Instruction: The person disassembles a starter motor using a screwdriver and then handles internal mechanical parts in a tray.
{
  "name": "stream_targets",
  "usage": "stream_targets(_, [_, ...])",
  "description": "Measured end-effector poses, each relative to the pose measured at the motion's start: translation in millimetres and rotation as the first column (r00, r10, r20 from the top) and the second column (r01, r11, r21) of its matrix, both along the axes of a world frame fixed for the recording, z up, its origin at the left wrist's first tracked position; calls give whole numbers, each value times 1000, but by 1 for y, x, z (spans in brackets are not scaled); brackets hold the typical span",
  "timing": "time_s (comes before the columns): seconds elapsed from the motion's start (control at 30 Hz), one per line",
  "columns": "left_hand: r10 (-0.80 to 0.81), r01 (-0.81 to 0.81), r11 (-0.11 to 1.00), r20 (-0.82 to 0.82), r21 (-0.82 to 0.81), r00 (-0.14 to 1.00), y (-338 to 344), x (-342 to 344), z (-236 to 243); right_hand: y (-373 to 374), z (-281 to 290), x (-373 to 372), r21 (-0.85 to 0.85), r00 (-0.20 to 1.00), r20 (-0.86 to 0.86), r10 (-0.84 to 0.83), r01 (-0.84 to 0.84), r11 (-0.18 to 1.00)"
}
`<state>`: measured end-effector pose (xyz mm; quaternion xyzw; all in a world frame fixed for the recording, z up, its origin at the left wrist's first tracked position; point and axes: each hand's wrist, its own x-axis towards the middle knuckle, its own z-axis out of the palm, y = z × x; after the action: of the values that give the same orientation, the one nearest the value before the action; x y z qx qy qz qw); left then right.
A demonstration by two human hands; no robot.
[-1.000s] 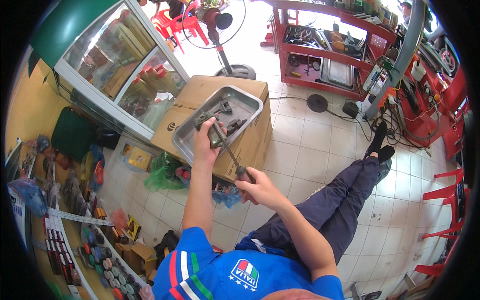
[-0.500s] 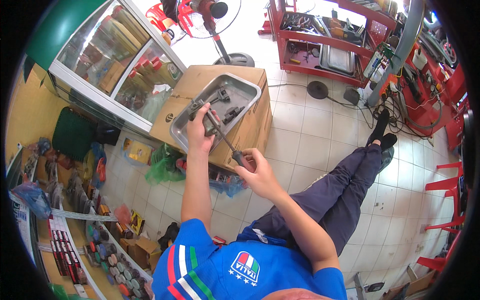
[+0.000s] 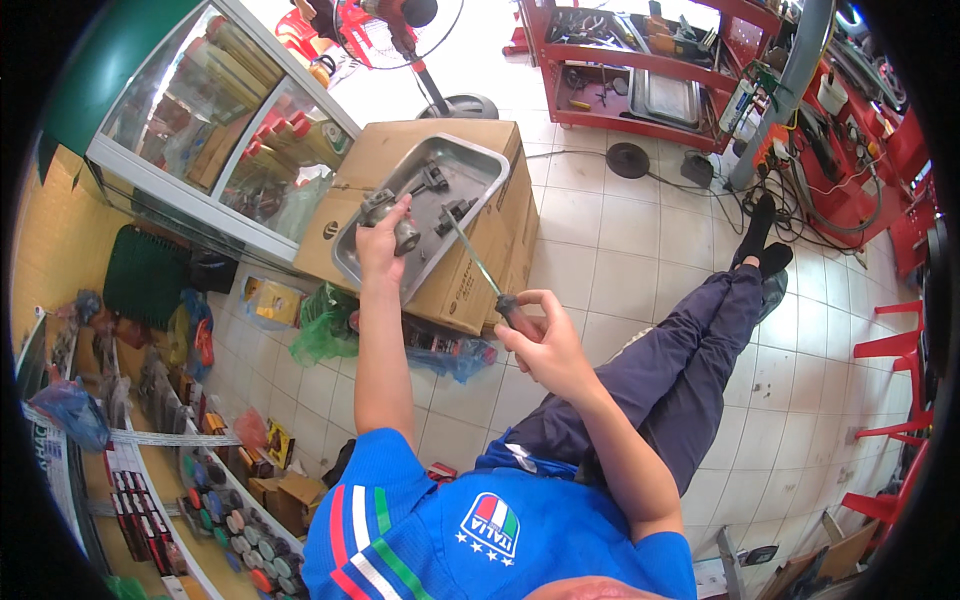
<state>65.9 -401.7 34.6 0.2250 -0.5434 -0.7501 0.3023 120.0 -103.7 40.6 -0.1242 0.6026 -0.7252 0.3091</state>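
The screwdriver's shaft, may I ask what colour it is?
The screwdriver's shaft is silvery grey, clearest in the head view.

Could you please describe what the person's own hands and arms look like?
The left hand and right hand are bare: no gloves or watches show. Short blue sleeves cover the upper arms; the left sleeve has red, white and green stripes.

Bright daylight washes over the far side of a workshop floored in pale square tiles (image 3: 620,225). A glass-fronted display cabinet (image 3: 238,150) stands at left, above stocked shelving (image 3: 175,438) on the near left. A pedestal fan (image 3: 430,88) and a red tool trolley (image 3: 630,60) occupy the far side; a grey pole (image 3: 795,90) and red plastic chairs (image 3: 902,345) line the right.
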Motion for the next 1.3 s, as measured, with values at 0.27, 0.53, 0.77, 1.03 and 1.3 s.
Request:
stream_targets(0.27, [-36,57,974,-101,220,994,-6,6,9,17,5,12,-74,994,89,-62,69,995])
stream_targets(0.53, [-113,222,912,-309,345,944,34,16,47,31,-7,27,-60,986,103,-128,134,989])
stream_targets(0.77, [-356,610,565,-503,555,788,66,18,58,51,-3,35,-77,971,80,-224,230,970])
stream_targets(1.03, [-433,741,275,-609,613,664,171,-17,43,101,14,41,-100,914,35,-404,406,909])
stream_targets(1.3, [-591,657,351,-387,667,708,298,-62,-7,167,-24,36,-29,831,127,-541,548,836])
